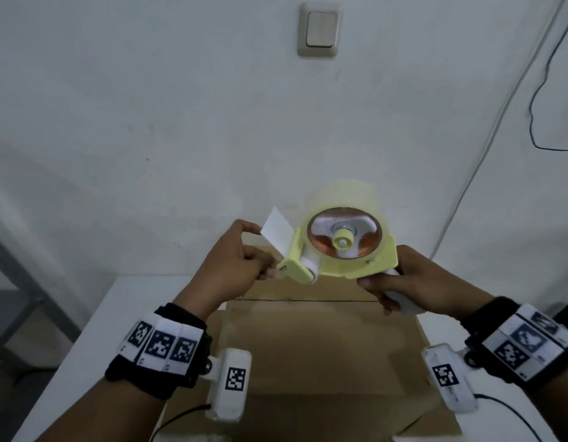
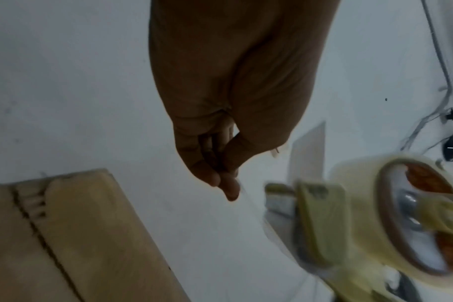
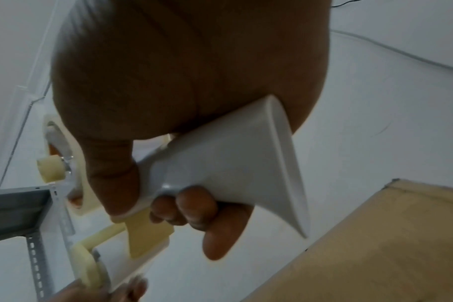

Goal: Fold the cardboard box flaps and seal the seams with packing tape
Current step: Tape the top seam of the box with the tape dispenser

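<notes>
The right hand [image 3: 168, 98] is gripping the white handle [image 3: 236, 163] of the yellow tape dispenser [image 3: 145, 235], fingers [image 3: 194, 210] curling round it. The cardboard box [image 3: 375, 255] is lying at lower right. Another hand's fingertips [image 3: 132, 288] are touching the dispenser's front end.

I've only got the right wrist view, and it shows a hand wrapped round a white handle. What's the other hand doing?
Observer: The left hand pinches the clear tape end at the front of the pale yellow plastic tape dispenser.
Operator: Are the box flaps closed?
Observer: Yes. In the head view the brown cardboard box has its top flaps folded flat, meeting at a dark seam.
Operator: Is the dispenser on the box?
Observer: No. The right hand holds it in the air, above the box's far edge.
</notes>
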